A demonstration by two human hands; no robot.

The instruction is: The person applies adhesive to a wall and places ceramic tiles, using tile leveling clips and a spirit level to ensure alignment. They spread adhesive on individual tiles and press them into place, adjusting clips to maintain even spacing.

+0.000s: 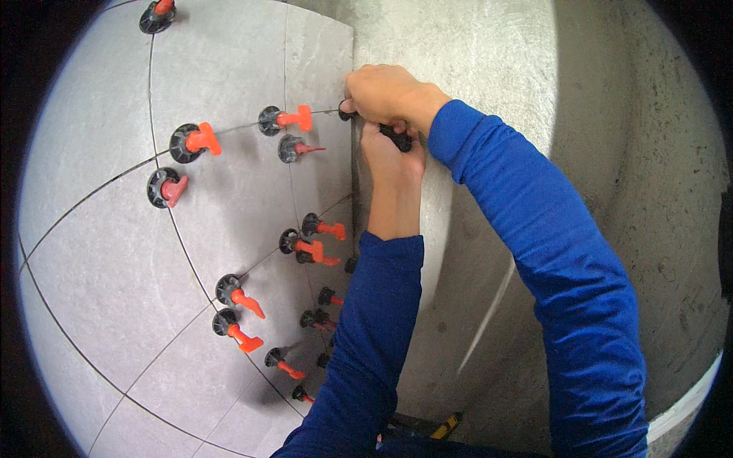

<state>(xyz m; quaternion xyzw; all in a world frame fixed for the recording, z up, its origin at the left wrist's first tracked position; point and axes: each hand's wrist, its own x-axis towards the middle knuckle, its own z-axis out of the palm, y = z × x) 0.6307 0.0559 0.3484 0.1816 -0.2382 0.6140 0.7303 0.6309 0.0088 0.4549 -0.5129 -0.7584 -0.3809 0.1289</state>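
Note:
Both my hands are raised at the right edge of the grey tiled wall. My right hand (391, 93) is closed, its fingertips at a tile leveler (346, 111) whose black round base sits on the tile joint; its handle is hidden by my fingers. Just below, my left hand (391, 156) is wrapped round a small black object (396, 138), mostly covered by fingers, so I cannot tell its kind. To the left, a leveler with a red T-shaped handle (284, 120) stands out from the same joint, and a leveler with a faded red handle (296, 149) is beneath it.
Several more red-handled levelers (246, 320) stick out along the tile joints (182, 229), lower and to the left. A bare plastered wall (489, 46) meets the tiles on the right. Near the bottom lies a yellow and black tool (447, 426), partly hidden.

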